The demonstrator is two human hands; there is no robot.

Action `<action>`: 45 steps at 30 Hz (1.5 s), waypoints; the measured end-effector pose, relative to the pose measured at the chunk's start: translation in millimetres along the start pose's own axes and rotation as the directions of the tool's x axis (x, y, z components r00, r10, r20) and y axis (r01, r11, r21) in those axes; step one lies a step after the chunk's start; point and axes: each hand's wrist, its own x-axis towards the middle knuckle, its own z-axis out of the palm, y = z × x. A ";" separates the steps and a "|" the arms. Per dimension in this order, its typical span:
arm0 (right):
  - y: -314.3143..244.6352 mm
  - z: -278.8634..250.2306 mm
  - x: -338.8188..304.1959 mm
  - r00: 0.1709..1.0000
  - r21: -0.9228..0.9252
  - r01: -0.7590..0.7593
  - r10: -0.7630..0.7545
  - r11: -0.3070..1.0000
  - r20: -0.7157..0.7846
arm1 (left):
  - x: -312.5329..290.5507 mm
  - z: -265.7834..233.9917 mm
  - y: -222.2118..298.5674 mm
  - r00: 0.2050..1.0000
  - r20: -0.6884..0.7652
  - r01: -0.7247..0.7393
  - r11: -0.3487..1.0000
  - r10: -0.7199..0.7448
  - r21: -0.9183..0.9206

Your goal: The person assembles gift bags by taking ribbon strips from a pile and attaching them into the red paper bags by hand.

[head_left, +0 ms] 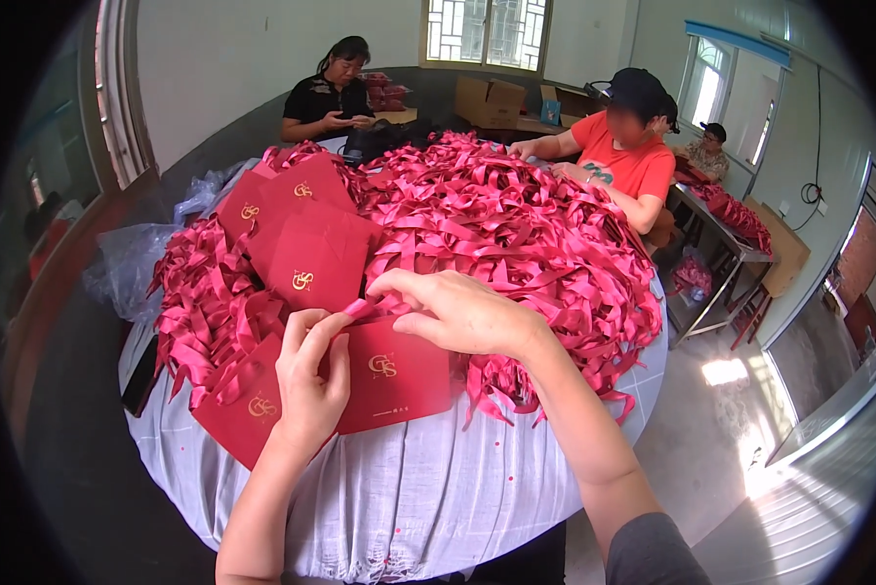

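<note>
My left hand (311, 378) pinches a short pink ribbon (358, 308) between thumb and fingers, at the top edge of a flat red paper gift bag (414, 385) with a gold emblem. My right hand (462, 314) hovers over the same edge from the right, thumb and forefinger curved and apart; its other fingers are partly hidden. Left of this bag, beneath my left wrist, lies another red bag (253, 405). Beyond my hands, several red bags (321, 255) are stacked overlapping, emblems facing up.
A big heap of pink ribbons (516, 224) covers much of the cloth-covered round table (457, 487). A phone-like dark object (142, 375) lies at the left edge beside clear plastic (131, 268). Two people sit across the table; another works at a side table (726, 229).
</note>
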 end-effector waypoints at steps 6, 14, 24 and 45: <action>7.3 11.8 2.4 0.998 -0.014 0.037 -0.038 0.999 -0.050 | 0.3 -4.2 8.1 0.998 0.052 0.017 1.000 -0.018 0.026; 12.3 11.2 7.5 0.999 0.148 -0.048 0.051 0.988 -0.016 | 7.6 -3.6 17.4 0.981 0.177 0.080 0.997 -0.079 0.001; 5.0 3.4 0.8 1.000 0.042 0.024 -0.025 0.999 0.014 | 4.6 -4.1 14.9 0.990 0.138 0.005 1.000 -0.002 -0.019; -38.4 25.1 9.7 0.974 0.078 -0.111 0.124 0.991 -0.187 | 7.6 -32.1 63.8 0.978 0.208 -0.020 0.988 -0.012 0.152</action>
